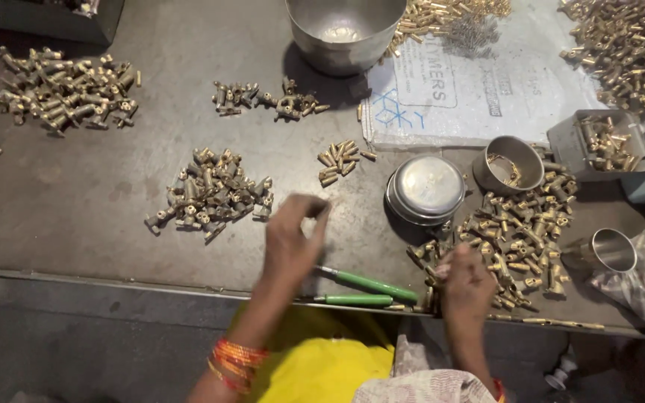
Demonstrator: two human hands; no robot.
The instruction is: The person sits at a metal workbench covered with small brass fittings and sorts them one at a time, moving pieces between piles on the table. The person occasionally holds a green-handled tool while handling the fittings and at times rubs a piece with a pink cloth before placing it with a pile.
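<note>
My left hand [293, 242] hovers above the dark worktable [76, 209], blurred, fingers pinched together near a pile of brass fittings [210, 195]; whether it holds a small part I cannot tell. My right hand [466, 282] rests at the table's front edge, fingers curled into another heap of brass fittings [524, 239], gripping one or more of them. Pliers with green handles [367, 287] lie on the table between the two hands.
More brass heaps lie at far left [65, 89], top centre [266, 98] and top right [628, 48]. A small group of brass pins [341, 160], a steel bowl [345, 30], a lidded steel tin [427, 190], a small cup [509, 164], a grey tray [599, 142] and a steel tumbler [610, 250] stand around.
</note>
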